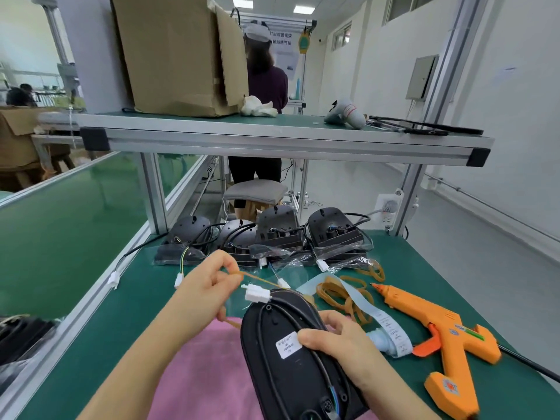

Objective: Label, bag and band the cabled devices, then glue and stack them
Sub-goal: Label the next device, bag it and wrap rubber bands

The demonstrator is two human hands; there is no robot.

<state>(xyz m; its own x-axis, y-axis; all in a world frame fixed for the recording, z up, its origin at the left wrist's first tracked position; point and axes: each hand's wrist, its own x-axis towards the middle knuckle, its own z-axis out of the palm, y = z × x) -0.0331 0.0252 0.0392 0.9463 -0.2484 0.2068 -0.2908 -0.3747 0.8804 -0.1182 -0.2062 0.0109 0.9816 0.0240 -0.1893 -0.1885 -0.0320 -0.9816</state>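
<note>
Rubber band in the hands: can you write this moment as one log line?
step: banding | left hand: pinches rubber band | right hand: holds labelled device | glue gun: lying on table, untouched

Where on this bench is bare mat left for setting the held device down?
Bare mat between the left rail and pink cloth, and at the far right corner past the rubber bands. Crowded: device row, glue gun side.

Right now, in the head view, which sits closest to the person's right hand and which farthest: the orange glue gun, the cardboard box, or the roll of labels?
1. The roll of labels: on the table just right of the right hand, nearly touching it.
2. The orange glue gun: farther right on the same table.
3. The cardboard box: far back, up on the shelf.
</note>
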